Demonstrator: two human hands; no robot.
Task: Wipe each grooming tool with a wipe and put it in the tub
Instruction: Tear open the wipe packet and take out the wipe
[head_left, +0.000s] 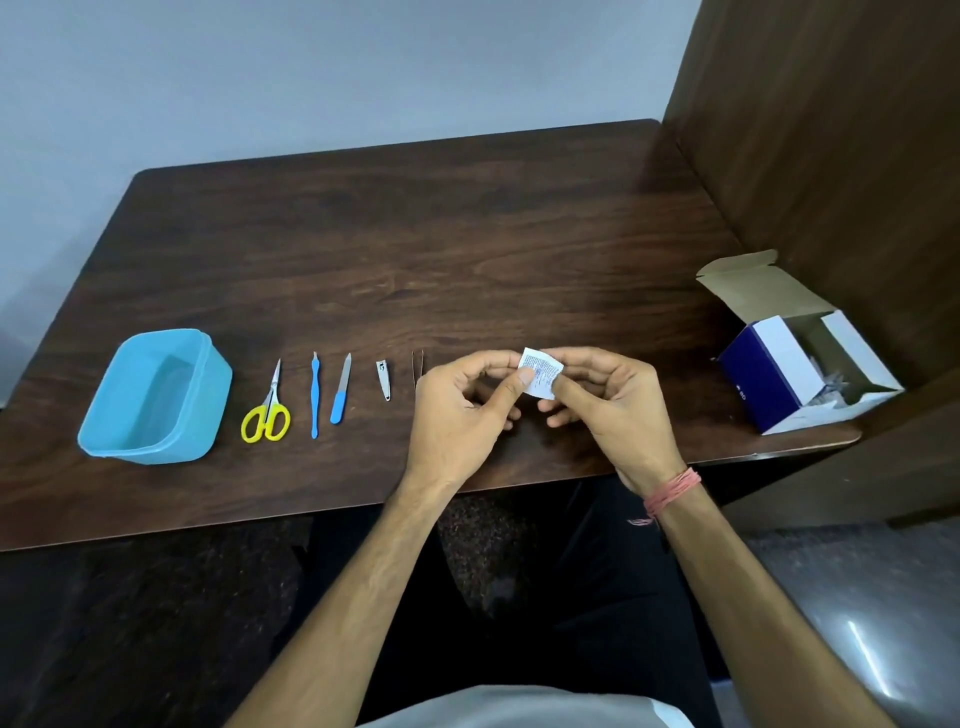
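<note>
A small white wipe sachet (543, 372) with printed text is pinched between my left hand (462, 410) and my right hand (608, 405), a little above the table near its front edge. Left of my hands, the tools lie in a row: tweezers (417, 364) partly hidden by my left hand, silver nail clippers (383, 380), a blue-handled nail file (341, 396), a thin blue cuticle tool (314, 395) and yellow-handled scissors (267, 410). The blue plastic tub (213, 395) stands at the far left, with nothing visible inside.
An open blue and white cardboard box (774, 374) holding more sachets sits at the table's right end. A wooden partition (831, 156) rises along the right side. The dark wooden table (415, 249) ends at a grey wall behind.
</note>
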